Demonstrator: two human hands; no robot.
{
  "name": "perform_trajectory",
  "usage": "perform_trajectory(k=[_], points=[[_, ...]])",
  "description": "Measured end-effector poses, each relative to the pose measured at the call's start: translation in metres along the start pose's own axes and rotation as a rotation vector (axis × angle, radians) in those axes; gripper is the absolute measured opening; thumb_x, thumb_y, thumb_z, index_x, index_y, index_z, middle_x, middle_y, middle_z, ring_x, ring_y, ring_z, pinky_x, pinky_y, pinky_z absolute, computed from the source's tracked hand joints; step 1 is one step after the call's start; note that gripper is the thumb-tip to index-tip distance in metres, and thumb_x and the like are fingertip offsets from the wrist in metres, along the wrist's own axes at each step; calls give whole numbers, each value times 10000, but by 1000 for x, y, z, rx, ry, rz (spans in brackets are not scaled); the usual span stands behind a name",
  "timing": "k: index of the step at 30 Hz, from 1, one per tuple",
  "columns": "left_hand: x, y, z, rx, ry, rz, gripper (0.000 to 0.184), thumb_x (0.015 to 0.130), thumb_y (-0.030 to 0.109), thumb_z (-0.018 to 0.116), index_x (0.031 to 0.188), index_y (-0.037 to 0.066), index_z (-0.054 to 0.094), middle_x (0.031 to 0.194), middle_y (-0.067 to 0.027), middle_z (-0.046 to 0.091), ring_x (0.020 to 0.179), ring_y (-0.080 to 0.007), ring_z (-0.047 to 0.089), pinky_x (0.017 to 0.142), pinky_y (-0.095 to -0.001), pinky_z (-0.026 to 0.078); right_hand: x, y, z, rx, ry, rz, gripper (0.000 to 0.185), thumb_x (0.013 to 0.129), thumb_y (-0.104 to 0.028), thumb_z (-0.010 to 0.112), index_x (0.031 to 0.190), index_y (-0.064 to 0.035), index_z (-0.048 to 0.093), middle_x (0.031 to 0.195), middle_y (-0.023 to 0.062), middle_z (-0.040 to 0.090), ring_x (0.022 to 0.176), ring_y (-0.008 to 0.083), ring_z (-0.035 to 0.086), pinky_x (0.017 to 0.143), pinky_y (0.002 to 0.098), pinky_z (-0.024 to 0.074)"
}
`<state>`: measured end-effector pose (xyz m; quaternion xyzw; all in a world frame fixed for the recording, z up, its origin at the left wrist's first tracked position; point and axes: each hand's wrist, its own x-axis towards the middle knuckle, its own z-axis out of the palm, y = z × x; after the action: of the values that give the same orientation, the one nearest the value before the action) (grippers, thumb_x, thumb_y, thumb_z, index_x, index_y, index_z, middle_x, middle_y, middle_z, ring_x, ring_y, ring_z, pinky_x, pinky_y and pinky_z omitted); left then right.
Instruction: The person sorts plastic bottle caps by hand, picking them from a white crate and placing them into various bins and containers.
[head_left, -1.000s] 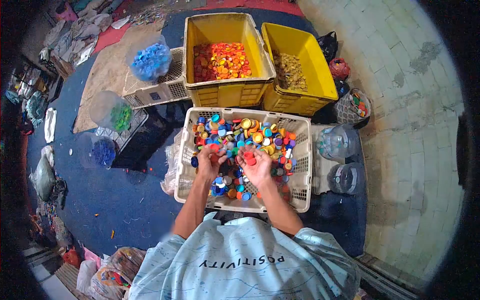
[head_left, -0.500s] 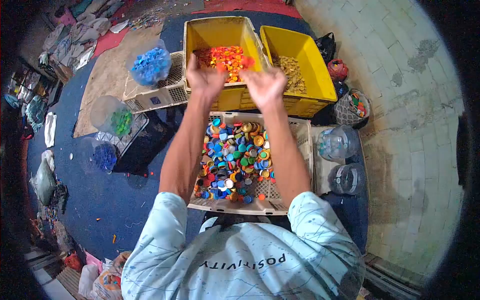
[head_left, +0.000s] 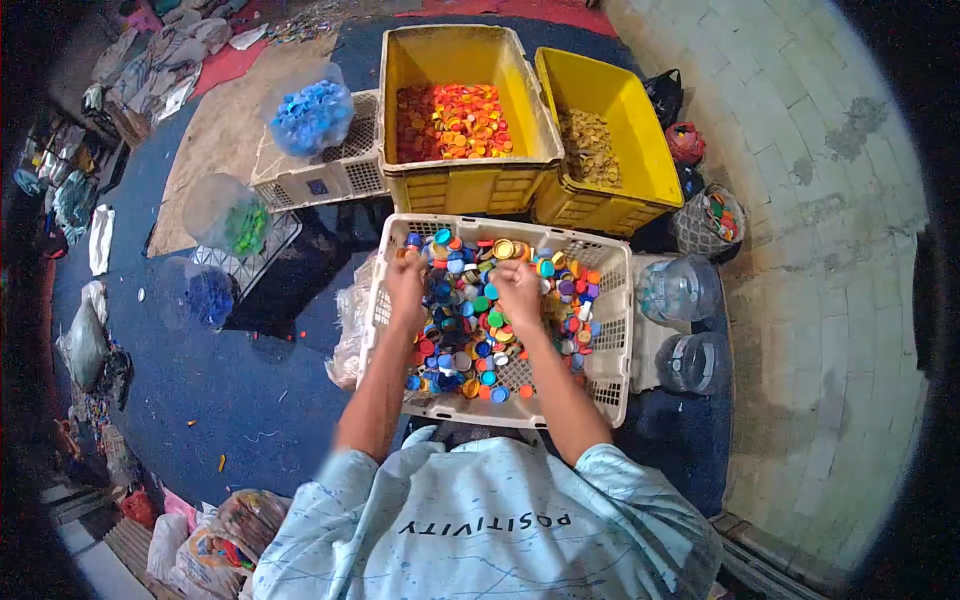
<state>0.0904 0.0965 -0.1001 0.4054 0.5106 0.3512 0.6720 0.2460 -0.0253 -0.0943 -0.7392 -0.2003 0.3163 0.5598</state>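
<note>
A white perforated crate [head_left: 622, 330] holds a mixed heap of plastic bottle caps [head_left: 495, 319] in many colours. Over the crate's left side is my left hand [head_left: 405, 288], its fingers curled in among the caps. My right hand [head_left: 517, 292] is closed over the middle of the heap, near a gold cap [head_left: 503, 249]. Whatever either hand's fingers hold is too small or hidden to make out. Beyond the crate stands a yellow bin [head_left: 470, 187] with red and orange caps [head_left: 460, 122] inside.
A second yellow bin [head_left: 625, 212] holds pale yellow caps [head_left: 588, 145]. To the left are clear containers of light blue caps [head_left: 311, 117], green caps [head_left: 246, 228] and dark blue caps [head_left: 210, 300]. Cut clear bottles [head_left: 678, 289] stand right, before a tiled wall [head_left: 800, 250].
Both hands have come back from above the red-and-orange bin to the mixed caps. Red caps blurred in the air by the hands are gone from there. The fingers have curled closed.
</note>
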Motion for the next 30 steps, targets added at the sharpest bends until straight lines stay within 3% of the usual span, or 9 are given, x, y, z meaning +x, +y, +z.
perform_trajectory(k=[4, 8, 12, 13, 16, 19, 25, 28, 30], points=[[-21, -47, -1, 30, 144, 76, 164, 801, 121, 659, 936, 55, 592, 746, 3, 583, 569, -74, 467, 505, -233, 366, 12, 32, 18, -321, 78, -309, 229, 759, -71, 681, 952, -20, 568, 804, 98, 685, 772, 272, 660, 708, 367, 495], [-37, -49, -4, 56, 85, -38, 215, 798, 141, 669, 955, 39, 564, 778, -12, 567, 656, -93, 487, 566, -245, 386, 16, 7, 29, -423, 107, -471, 251, 753, -93, 689, 959, -28, 561, 866, 109, 663, 861, 301, 611, 781, 407, 461], [-39, -56, -7, 131, 112, 13, 209, 805, 152, 679, 933, 44, 555, 762, 0, 555, 618, -92, 473, 554, -237, 378, 32, 14, 39, -594, 98, -473, 356, 723, -90, 723, 1035, -29, 565, 900, 104, 682, 860, 321, 633, 766, 432, 477], [-39, -54, -11, 105, 71, -71, 292, 801, 170, 680, 985, -24, 563, 903, -63, 581, 817, -139, 524, 739, -268, 427, 31, 13, 40, -571, 38, -377, 399, 729, -109, 714, 1070, -57, 512, 908, 116, 653, 954, 323, 550, 874, 451, 397], [-41, -46, -10, 71, 84, -67, 256, 811, 161, 672, 963, -15, 565, 863, -46, 578, 769, -123, 514, 697, -258, 422, 33, 8, 45, -536, -1, -276, 421, 738, -104, 701, 1101, -61, 492, 911, 121, 651, 951, 336, 556, 887, 454, 385], [-41, -33, -6, 139, 82, -66, 233, 814, 157, 673, 948, 0, 566, 831, -17, 571, 719, -105, 497, 654, -251, 415, 30, 2, 47, -663, 67, -360, 400, 745, -123, 704, 1095, -42, 529, 914, 132, 679, 865, 339, 629, 766, 440, 486], [-29, -25, 17, 355, 170, 113, 322, 781, 214, 712, 961, -4, 558, 777, -56, 608, 702, -157, 567, 676, -302, 463, 25, 2, 33, -489, 166, -332, 416, 756, -87, 674, 1135, -42, 509, 867, 109, 673, 795, 260, 642, 742, 371, 501], [-26, -11, 27, 557, 199, 300, 379, 761, 242, 731, 966, -19, 547, 775, -118, 635, 729, -225, 624, 698, -348, 487, 14, 2, 9, -6, 208, -264, 377, 746, -69, 670, 1090, -29, 523, 867, 103, 637, 775, 212, 614, 682, 347, 488], [-30, -3, 33, 626, 150, 356, 420, 758, 259, 732, 989, -29, 531, 805, -166, 648, 765, -288, 645, 706, -392, 495, 0, -4, -14, 262, 155, 20, 273, 794, -29, 593, 1063, -31, 545, 828, 67, 595, 689, 172, 586, 616, 295, 475]])
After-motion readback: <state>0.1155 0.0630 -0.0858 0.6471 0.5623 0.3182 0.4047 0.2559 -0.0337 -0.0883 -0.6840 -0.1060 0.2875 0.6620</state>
